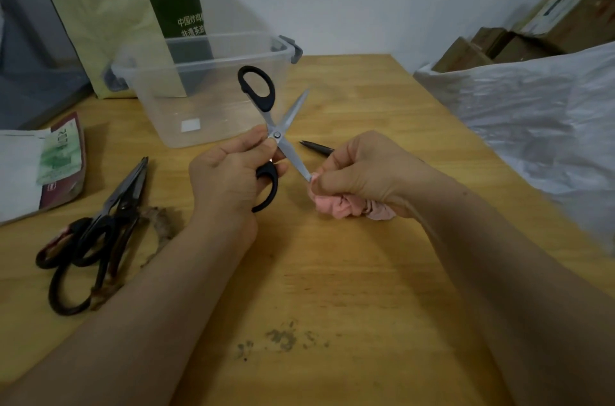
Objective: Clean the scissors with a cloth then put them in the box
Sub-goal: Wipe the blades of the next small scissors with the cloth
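Left hand (pixel 226 179) gripping open scissors (pixel 277 135), lower handle half hidden behind it. Right hand (pixel 366 169) clenching cloth (pixel 336 206) around one blade tip (tip itself covered).

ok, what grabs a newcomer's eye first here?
The black-handled scissors stand out first. They are at centre frame with blades spread open, held by the left hand, while the right hand grips a pink cloth around one blade's tip. Just behind them a clear plastic box stands on the wooden table. A heap of dark, worn scissors lies at the left.
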Available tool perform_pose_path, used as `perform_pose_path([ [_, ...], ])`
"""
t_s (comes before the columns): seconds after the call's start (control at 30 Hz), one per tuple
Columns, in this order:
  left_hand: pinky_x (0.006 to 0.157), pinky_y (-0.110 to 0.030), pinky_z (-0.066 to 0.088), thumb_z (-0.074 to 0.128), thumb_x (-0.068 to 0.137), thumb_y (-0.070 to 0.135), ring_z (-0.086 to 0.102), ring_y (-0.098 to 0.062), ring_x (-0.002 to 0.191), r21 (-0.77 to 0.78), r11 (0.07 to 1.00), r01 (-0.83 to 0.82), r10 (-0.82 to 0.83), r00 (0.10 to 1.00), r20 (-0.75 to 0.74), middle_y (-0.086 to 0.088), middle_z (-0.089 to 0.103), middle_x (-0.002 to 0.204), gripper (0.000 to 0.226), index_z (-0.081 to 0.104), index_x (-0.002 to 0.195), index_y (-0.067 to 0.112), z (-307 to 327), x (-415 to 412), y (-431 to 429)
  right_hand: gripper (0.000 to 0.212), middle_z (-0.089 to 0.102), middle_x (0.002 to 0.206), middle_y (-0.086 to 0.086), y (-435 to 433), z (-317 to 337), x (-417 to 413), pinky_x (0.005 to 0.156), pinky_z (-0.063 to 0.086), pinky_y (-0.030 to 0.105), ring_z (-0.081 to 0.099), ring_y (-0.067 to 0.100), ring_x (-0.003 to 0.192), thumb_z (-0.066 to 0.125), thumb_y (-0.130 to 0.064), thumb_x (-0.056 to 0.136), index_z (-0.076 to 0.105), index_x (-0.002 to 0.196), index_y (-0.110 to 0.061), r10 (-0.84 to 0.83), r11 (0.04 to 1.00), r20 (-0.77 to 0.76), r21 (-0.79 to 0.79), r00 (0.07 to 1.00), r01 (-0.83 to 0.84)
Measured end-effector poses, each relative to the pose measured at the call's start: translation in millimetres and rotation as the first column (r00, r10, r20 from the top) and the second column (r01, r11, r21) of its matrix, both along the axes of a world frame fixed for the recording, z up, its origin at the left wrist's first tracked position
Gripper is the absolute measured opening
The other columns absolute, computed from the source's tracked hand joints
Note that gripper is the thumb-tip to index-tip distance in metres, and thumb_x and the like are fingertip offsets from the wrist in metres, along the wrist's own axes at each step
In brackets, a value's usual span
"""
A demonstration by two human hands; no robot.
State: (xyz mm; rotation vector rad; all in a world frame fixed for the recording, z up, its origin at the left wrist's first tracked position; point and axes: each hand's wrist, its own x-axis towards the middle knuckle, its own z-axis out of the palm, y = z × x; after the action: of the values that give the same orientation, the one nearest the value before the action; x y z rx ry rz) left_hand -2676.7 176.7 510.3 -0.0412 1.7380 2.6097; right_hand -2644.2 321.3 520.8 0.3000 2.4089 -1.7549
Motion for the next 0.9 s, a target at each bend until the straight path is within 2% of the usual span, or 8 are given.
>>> perform_pose_path([
  [0.1, 0.047, -0.013, 0.046, 0.063, 0.085, 0.000, 0.062, -0.017, 0.066, 0.006, 0.996, -0.086, 0.086, 0.996, -0.023, -0.013, 0.065, 0.083, 0.022, 0.066, 0.107, 0.001, -2.3, -10.8, -6.6, 0.004, 0.062, 0.051, 0.014, 4.5, 2.9, 8.7, 0.040, 0.039, 0.013, 0.048, 0.012, 0.036, 0.065, 0.005, 0.081, 0.066, 0.084, 0.008, 0.000, 0.999, 0.070, 0.052, 0.998, -0.004],
  [0.23, 0.060, -0.019, 0.053, 0.065, 0.083, -0.002, 0.066, -0.014, 0.069, -0.092, 0.995, -0.034, 0.026, 0.996, -0.088, 0.002, 0.071, 0.075, 0.018, 0.070, 0.085, 0.015, -5.1, -5.7, -2.5, 0.006, 0.063, 0.059, 0.009, 9.6, 8.6, 8.5, 0.042, 0.045, 0.015, 0.054, 0.006, 0.040, 0.068, -0.001, 0.083, 0.068, 0.083, 0.005, -0.249, 0.969, -0.205, -0.046, 0.947, 0.244],
  [0.3, 0.059, -0.019, 0.053, 0.064, 0.081, -0.006, 0.065, -0.014, 0.064, -0.125, 0.991, 0.044, -0.059, 0.992, -0.116, 0.006, 0.072, 0.067, 0.026, 0.070, 0.077, 0.018, -5.7, -0.7, 2.1, 0.007, 0.065, 0.062, -0.006, 10.8, 9.5, 3.7, 0.051, 0.051, 0.015, 0.061, -0.001, 0.053, 0.075, -0.011, 0.079, 0.071, 0.075, -0.014, -0.329, 0.937, -0.438, -0.045, 0.837, 0.346],
  [0.4, 0.060, -0.018, 0.054, 0.062, 0.079, -0.012, 0.063, -0.013, 0.063, -0.174, 0.977, 0.122, -0.150, 0.977, -0.154, 0.005, 0.071, 0.067, 0.032, 0.070, 0.079, 0.019, -6.4, 3.8, 5.6, 0.019, 0.067, 0.077, -0.010, 3.8, 5.0, -1.3, 0.072, 0.054, 0.020, 0.065, 0.003, 0.077, 0.080, -0.016, 0.073, 0.069, 0.083, -0.028, -0.229, 0.944, -0.639, 0.037, 0.734, 0.327],
  [0.5, 0.060, -0.017, 0.052, 0.062, 0.078, -0.012, 0.065, -0.010, 0.064, -0.178, 0.972, 0.152, -0.183, 0.968, -0.172, 0.005, 0.072, 0.069, 0.032, 0.070, 0.082, 0.020, -6.4, 8.2, 8.2, 0.012, 0.068, 0.084, -0.009, -6.8, -5.2, -3.3, 0.073, 0.055, 0.025, 0.064, 0.006, 0.083, 0.077, -0.018, 0.077, 0.073, 0.085, -0.027, -0.107, 0.940, -0.688, 0.166, 0.718, 0.299],
  [0.6, 0.059, -0.017, 0.053, 0.064, 0.077, -0.012, 0.065, -0.010, 0.062, -0.165, 0.976, 0.139, -0.164, 0.976, -0.146, 0.005, 0.073, 0.069, 0.029, 0.070, 0.083, 0.016, -8.2, 8.7, 9.3, 0.010, 0.067, 0.088, -0.004, -8.1, -12.5, -8.0, 0.080, 0.053, 0.035, 0.062, 0.012, 0.085, 0.073, -0.018, 0.082, 0.075, 0.091, -0.016, 0.008, 0.873, -0.732, 0.338, 0.682, 0.351],
  [0.73, 0.061, -0.018, 0.054, 0.064, 0.077, -0.011, 0.063, -0.013, 0.060, -0.169, 0.977, 0.128, -0.146, 0.984, -0.098, 0.008, 0.069, 0.061, 0.027, 0.069, 0.085, 0.014, -11.3, 8.2, 10.4, 0.008, 0.066, 0.091, 0.001, -0.5, -10.6, -13.7, 0.083, 0.051, 0.038, 0.062, 0.015, 0.088, 0.070, -0.016, 0.084, 0.074, 0.090, -0.012, -0.080, 0.840, -0.731, 0.316, 0.678, 0.440],
  [0.9, 0.061, -0.019, 0.055, 0.062, 0.079, -0.012, 0.066, -0.009, 0.062, -0.182, 0.973, 0.140, -0.162, 0.980, -0.116, 0.004, 0.072, 0.068, 0.027, 0.070, 0.085, 0.013, -10.2, 8.8, 10.4, 0.005, 0.064, 0.087, -0.006, -10.0, -10.9, -10.1, 0.079, 0.053, 0.032, 0.062, 0.010, 0.084, 0.073, -0.018, 0.082, 0.074, 0.086, -0.016, -0.015, 0.883, -0.694, 0.328, 0.720, 0.334],
])
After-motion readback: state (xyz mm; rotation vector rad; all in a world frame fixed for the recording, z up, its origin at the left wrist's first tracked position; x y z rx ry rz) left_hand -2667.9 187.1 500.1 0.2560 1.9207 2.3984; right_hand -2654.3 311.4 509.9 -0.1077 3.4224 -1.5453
